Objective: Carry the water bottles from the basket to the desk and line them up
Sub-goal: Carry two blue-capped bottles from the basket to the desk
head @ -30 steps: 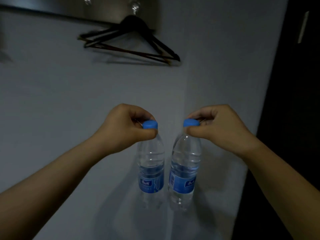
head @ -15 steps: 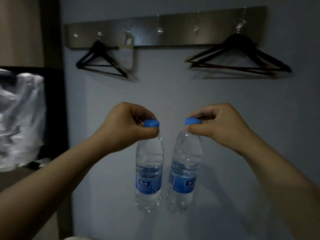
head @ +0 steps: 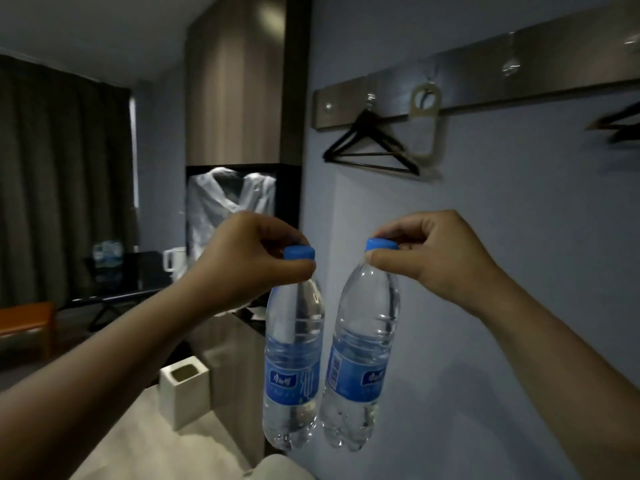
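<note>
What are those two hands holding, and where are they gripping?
Each holds a water bottle by the neck, just under its blue cap: the left hand has the left bottle, the right hand the right bottle. Both bottles hang free.

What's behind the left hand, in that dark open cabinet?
A pale plastic-wrapped garment hangs in the dark cabinet behind the left hand. The hand and forearm cover its lower part, so what lies beneath cannot be seen.
</note>
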The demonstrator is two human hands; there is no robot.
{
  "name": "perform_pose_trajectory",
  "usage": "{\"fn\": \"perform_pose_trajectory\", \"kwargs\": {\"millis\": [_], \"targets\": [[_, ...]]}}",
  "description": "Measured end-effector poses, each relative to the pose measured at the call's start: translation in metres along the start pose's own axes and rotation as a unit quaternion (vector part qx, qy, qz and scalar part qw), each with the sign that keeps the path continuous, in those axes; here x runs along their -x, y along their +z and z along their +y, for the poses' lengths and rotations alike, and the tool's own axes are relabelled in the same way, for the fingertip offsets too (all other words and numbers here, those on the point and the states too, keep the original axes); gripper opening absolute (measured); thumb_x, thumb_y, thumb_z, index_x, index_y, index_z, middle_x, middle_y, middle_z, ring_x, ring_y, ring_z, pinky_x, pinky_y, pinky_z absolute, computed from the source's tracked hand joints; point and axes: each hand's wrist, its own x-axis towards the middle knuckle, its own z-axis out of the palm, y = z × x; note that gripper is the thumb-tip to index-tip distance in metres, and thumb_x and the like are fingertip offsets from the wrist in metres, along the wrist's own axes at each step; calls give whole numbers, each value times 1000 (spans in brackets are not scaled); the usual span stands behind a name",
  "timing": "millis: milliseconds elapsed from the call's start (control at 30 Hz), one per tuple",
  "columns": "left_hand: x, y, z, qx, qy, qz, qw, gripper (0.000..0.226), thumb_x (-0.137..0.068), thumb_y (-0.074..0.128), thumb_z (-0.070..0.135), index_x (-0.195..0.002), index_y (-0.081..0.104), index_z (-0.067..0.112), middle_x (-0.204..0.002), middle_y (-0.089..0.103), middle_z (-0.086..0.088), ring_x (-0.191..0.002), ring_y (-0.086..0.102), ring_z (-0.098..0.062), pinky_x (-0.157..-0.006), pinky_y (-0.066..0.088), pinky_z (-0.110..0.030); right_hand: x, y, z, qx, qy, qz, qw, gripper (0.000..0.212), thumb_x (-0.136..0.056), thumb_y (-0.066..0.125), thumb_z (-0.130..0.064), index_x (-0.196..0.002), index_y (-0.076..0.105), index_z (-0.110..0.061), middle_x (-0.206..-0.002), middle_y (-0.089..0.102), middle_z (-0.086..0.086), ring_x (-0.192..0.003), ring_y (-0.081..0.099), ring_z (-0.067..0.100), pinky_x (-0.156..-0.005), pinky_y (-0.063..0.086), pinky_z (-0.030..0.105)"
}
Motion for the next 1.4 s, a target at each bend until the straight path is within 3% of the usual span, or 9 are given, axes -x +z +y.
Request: {"fn": "perform_pose_trajectory", "kwargs": {"millis": [67,133,200,300,433,667,900,1200,1400], "targets": [[2,-11,-11,-28,-21,25,999,15,-61,78,29,-75,72,33,-66,72,10,-57,63,1,-52,47,-8,-14,18,4,-23,-17,-24,999,16,-61,81,-23,-76,75,-23,-76,74,-3,-72,71,14,-67,57,20],[3,-19,-20,-64,-41,45,996,15,-61,78,31,-76,73,32,-66,72,4,-57,62,-3,-58,51,-20,-29,36,8,-46,-34,-52,997,16,-59,80,-25,-74,75,-24,-75,74,-3,-72,71,13,-67,58,20],[3,-26,-28,-94,-59,58,992,16,-63,78,30,-78,74,31,-67,72,4,-59,64,-4,-62,54,-22,-45,51,14,-68,-50,-78,993,15,-60,80,-24,-74,74,-24,-74,74,-4,-70,71,11,-68,58,21],[2,-36,-38,-137,-80,79,984,24,-62,76,34,-85,74,28,-72,72,7,-68,68,-5,-64,55,-17,-69,73,23,-103,-74,-121,985,16,-62,82,-21,-76,74,-22,-73,74,-7,-68,71,7,-66,57,18],[5,-45,-46,-149,-111,107,977,33,-60,71,37,-91,70,26,-75,69,13,-72,66,5,-62,50,-4,-97,104,34,-136,-105,-167,971,16,-62,83,-22,-75,73,-25,-74,74,-9,-70,71,6,-70,57,22],[19,-63,-74,-205,-174,146,952,33,-66,73,31,-97,67,23,-79,68,10,-74,66,6,-63,49,-4,-125,169,43,-192,-153,-237,940,20,-62,83,-23,-78,72,-27,-73,72,-15,-66,68,0,-61,52,11],[29,-101,-126,-223,-209,153,940,31,-61,71,38,-91,67,31,-80,70,10,-74,68,0,-65,55,-14,-148,251,42,-230,-162,-274,920,20,-63,83,-24,-79,72,-27,-73,72,-14,-64,67,-1,-58,50,10],[24,-187,-219,-237,-185,152,942,30,-60,71,41,-89,64,38,-79,69,10,-76,67,1,-65,54,-11,-194,369,13,-233,-186,-274,915,23,-63,83,-25,-81,70,-32,-77,71,-17,-67,68,-1,-58,49,9],[8,-239,-286,-236,-196,131,943,30,-60,70,41,-89,64,37,-80,69,11,-76,67,3,-64,53,-10,-231,447,5,-237,-164,-265,920,23,-63,83,-26,-84,72,-29,-80,72,-14,-71,70,5,-66,58,19]]}}
